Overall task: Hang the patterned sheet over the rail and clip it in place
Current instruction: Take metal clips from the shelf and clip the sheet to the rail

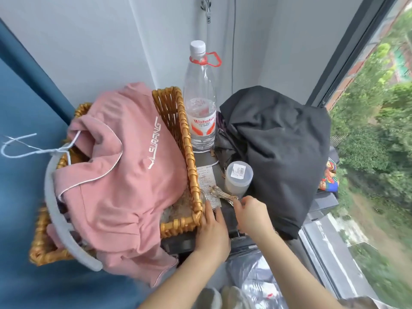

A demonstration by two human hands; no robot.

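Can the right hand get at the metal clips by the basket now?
Probably yes. The right hand has its fingertips at the metal clips, which lie uncovered on the receipt between the wicker basket and the plastic jar.

— What's in front of you on that side?
— A golden woven wicker basket (187, 139), with my pink cotton top lettered "SURFING" (124, 175) heaped in it and spilling over the near rim. A thin white wire hanger (20, 150) sticks out to the left, and a padded grey hanger (58, 217) curves round the basket's left edge.

— And beside it?
— A tall clear plastic water bottle with a white cap and red carry ring (200, 97) stands upright just right of the basket on the dark tabletop (205, 157). Nearer me are a printed paper slip (204, 175) and a squat translucent plastic jar (238, 177), which touches a crumpled black cloth bundle (274, 148).

— Around that?
— A blue curtain (22, 108) on my left, and green trees through the window (374, 130) on my right.
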